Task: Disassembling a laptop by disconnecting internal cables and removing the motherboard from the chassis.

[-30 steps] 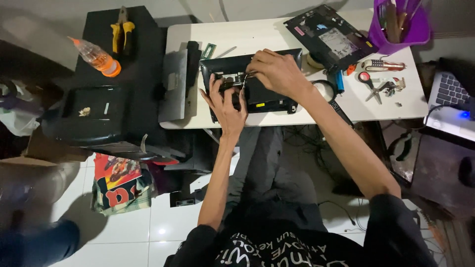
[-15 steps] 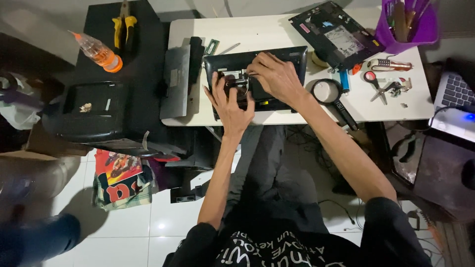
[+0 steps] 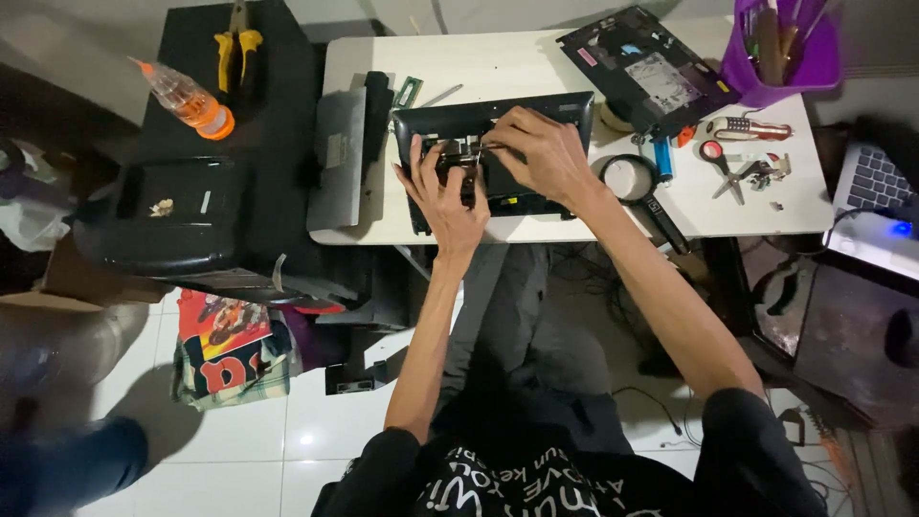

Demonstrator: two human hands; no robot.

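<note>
Head view, upper centre: left hand [image 3: 448, 196] steadies the opened black laptop base [image 3: 498, 158]; right hand [image 3: 541, 153] pinches a small part there, whose kind cannot be told. A slip could drop it inside.

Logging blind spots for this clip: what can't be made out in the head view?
- Small part between the hands: covered by the right hand and left hand.
- Black open device: its middle is hidden by both hands.
- Purple cup: cut by the top edge.
- Laptop: cut by the right edge.
</note>
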